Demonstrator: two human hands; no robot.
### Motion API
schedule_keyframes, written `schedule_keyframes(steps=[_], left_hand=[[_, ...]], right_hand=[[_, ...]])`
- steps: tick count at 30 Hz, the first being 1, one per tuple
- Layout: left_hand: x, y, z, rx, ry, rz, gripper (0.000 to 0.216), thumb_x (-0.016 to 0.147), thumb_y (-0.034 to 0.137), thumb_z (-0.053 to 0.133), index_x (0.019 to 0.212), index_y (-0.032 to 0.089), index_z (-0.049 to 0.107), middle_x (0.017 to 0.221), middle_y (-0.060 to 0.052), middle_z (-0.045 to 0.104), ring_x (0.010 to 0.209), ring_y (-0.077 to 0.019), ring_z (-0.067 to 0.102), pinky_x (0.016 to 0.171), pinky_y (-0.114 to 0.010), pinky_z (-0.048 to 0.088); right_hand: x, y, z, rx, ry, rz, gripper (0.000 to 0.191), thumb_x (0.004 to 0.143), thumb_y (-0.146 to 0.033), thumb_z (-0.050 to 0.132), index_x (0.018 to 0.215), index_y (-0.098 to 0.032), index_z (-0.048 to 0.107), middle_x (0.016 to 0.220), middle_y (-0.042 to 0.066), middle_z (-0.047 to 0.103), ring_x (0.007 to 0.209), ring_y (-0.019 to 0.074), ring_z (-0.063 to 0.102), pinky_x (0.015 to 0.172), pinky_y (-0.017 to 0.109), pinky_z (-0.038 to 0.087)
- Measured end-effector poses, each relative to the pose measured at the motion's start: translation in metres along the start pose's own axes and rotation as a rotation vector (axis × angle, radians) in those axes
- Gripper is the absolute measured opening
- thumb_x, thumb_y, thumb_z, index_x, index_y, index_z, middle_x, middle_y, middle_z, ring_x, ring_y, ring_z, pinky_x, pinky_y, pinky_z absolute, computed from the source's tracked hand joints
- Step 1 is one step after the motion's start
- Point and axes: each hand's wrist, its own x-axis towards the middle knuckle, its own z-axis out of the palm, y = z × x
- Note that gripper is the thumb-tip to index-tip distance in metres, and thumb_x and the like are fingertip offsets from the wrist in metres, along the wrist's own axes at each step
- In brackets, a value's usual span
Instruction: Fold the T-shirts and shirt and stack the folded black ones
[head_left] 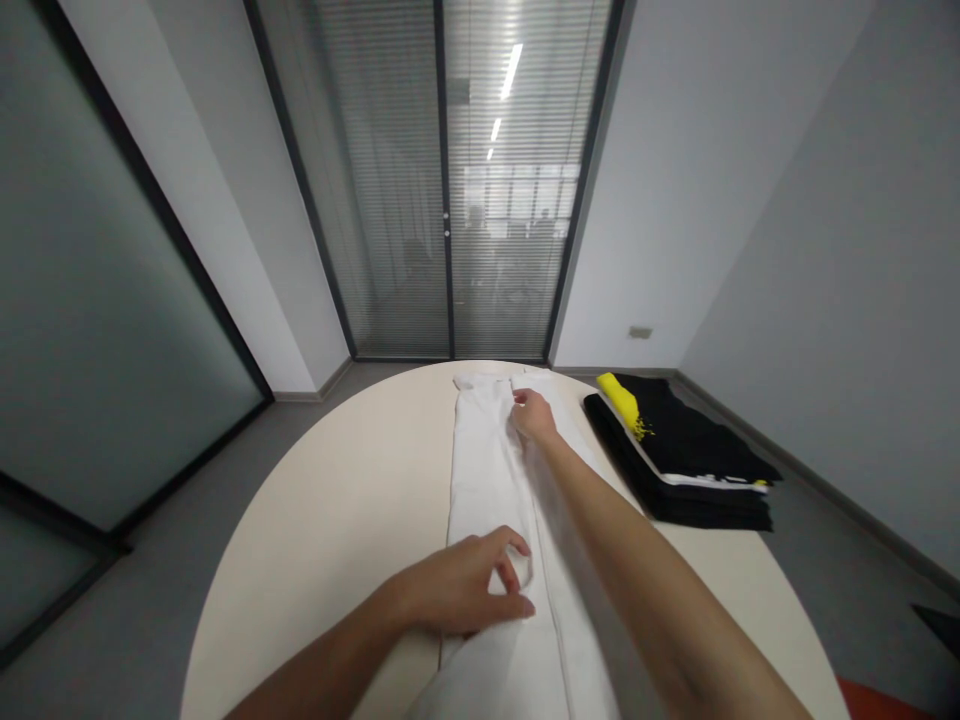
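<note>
Head view: white cloth (484,455) lies lengthwise, near to far, along middle of round table (352,480). Person's left hand (480,580) at near part, fingers curled, gap between thumb and index; grip cannot be told. Right hand (534,415) at far part, fingers bent at cloth's fold; pinch cannot be told. Right of cloth: 1 black folded stack (709,430), yellow piece (619,398) on top.

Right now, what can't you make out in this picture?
In the head view:
White cloth: its near end is cut off by the bottom edge.
Right hand: its palm side is hidden by the hand itself.
Black stack: marks along its white edge are too small to read.
Blinds: slats and blur obscure what lies behind.
</note>
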Motion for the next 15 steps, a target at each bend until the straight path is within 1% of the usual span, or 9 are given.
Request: schedule_keyframes(steps=[2, 4, 6, 8, 10, 13, 15], left_hand=[[-0.001, 0.001, 0.001, 0.056, 0.001, -0.018, 0.051, 0.079, 0.042, 0.072, 0.124, 0.025, 0.054, 0.105, 0.000, 0.071, 0.080, -0.0155, 0.061, 0.072, -0.027, 0.043], [-0.001, 0.002, 0.002, 0.054, 0.004, 0.011, 0.047, 0.077, 0.038, 0.075, 0.118, 0.024, 0.055, 0.102, 0.000, 0.069, 0.085, -0.0164, 0.060, 0.074, -0.027, 0.042], [0.001, 0.002, 0.004, 0.003, 0.004, 0.044, 0.041, 0.078, 0.036, 0.075, 0.111, 0.023, 0.056, 0.102, 0.000, 0.067, 0.079, -0.0136, 0.058, 0.071, -0.026, 0.042], [0.001, 0.002, 0.004, -0.065, -0.025, 0.055, 0.036, 0.080, 0.037, 0.073, 0.107, 0.022, 0.056, 0.105, -0.001, 0.066, 0.070, -0.0103, 0.056, 0.066, -0.024, 0.042], [0.001, 0.001, 0.003, -0.086, -0.102, 0.052, 0.039, 0.078, 0.039, 0.076, 0.107, 0.022, 0.056, 0.107, -0.001, 0.065, 0.068, -0.0096, 0.055, 0.064, -0.023, 0.042], [-0.002, 0.000, 0.001, 0.005, -0.257, 0.020, 0.051, 0.064, 0.040, 0.087, 0.103, 0.024, 0.059, 0.104, 0.001, 0.065, 0.073, -0.0115, 0.056, 0.064, -0.023, 0.043], [-0.003, 0.001, 0.001, 0.026, -0.376, -0.008, 0.055, 0.057, 0.039, 0.091, 0.100, 0.024, 0.060, 0.101, 0.002, 0.064, 0.071, -0.0111, 0.055, 0.063, -0.022, 0.044]], right_hand=[[0.000, 0.005, -0.009, -0.020, -0.004, 0.039, 0.045, 0.084, -0.017, 0.052, 0.126, -0.018, 0.066, 0.116, 0.009, 0.073, 0.107, 0.0208, 0.068, 0.092, 0.028, 0.050], [-0.002, 0.008, -0.016, -0.038, -0.018, 0.061, 0.036, 0.085, -0.022, 0.054, 0.118, -0.019, 0.070, 0.107, 0.009, 0.076, 0.100, 0.0207, 0.070, 0.085, 0.027, 0.051], [-0.007, 0.008, -0.019, -0.053, -0.043, 0.062, 0.028, 0.086, -0.027, 0.056, 0.108, -0.020, 0.072, 0.100, 0.009, 0.077, 0.095, 0.0198, 0.071, 0.080, 0.026, 0.050], [-0.013, 0.006, -0.020, -0.067, -0.082, 0.048, 0.023, 0.087, -0.032, 0.058, 0.100, -0.021, 0.073, 0.093, 0.007, 0.077, 0.089, 0.0188, 0.071, 0.076, 0.025, 0.049], [-0.020, 0.003, -0.020, -0.085, -0.126, 0.023, 0.022, 0.086, -0.039, 0.062, 0.094, -0.022, 0.073, 0.089, 0.005, 0.077, 0.085, 0.0181, 0.071, 0.073, 0.025, 0.048], [-0.030, -0.001, -0.021, -0.123, -0.200, -0.022, 0.028, 0.079, -0.050, 0.070, 0.089, -0.023, 0.072, 0.087, 0.004, 0.076, 0.083, 0.0184, 0.070, 0.070, 0.025, 0.048], [-0.036, -0.001, -0.023, -0.155, -0.241, -0.048, 0.033, 0.073, -0.052, 0.076, 0.087, -0.022, 0.072, 0.086, 0.004, 0.075, 0.083, 0.0198, 0.069, 0.070, 0.026, 0.047]])
